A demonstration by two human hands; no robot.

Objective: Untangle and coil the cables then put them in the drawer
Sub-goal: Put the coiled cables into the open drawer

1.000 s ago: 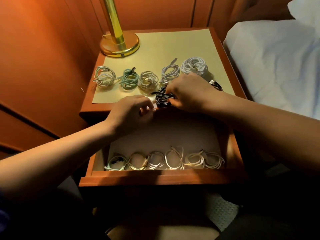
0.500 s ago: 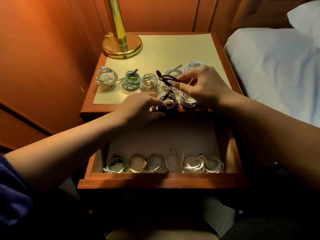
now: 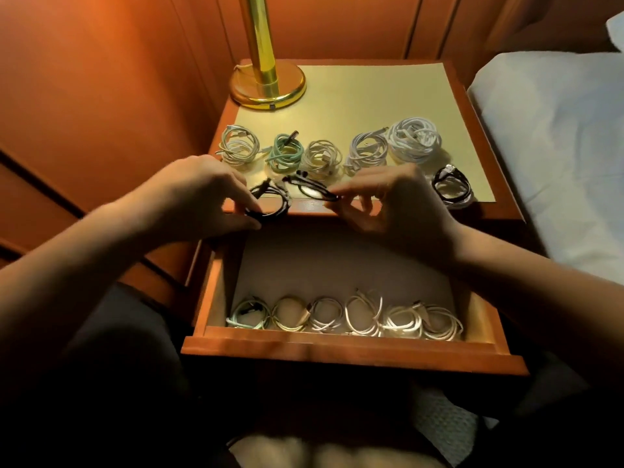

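We work at the front edge of the nightstand (image 3: 472, 211), above the open drawer (image 3: 337, 349). Our left hand (image 3: 202, 194) pinches a black coil (image 3: 270, 206) between thumb and fingers; the coil sits at the front edge of the top. Our right hand (image 3: 388, 204) pinches the free end (image 3: 314, 189) of the same black cable between thumb and forefinger, with the other fingers curled. The end runs from the right fingertips toward the coil, and its plugs point up and left.

Cable locations:
- Back row on the gold mat (image 3: 371, 103), left to right: a pale coil (image 3: 238, 146), a teal coil (image 3: 285, 153), a cream coil (image 3: 320, 157), a grey coil (image 3: 366, 152), and a large white coil (image 3: 415, 138). Neighbouring coils touch or nearly touch.
- A black-and-white coil (image 3: 452, 187) lies alone at the right front corner of the mat.
- Inside the drawer, six coils (image 3: 344, 315) lie side by side in one row against the front wall. The leftmost is teal; the rest are white or cream.

A brass lamp (image 3: 266, 82) stands at the back left corner. A bed (image 3: 557, 146) lies to the right.
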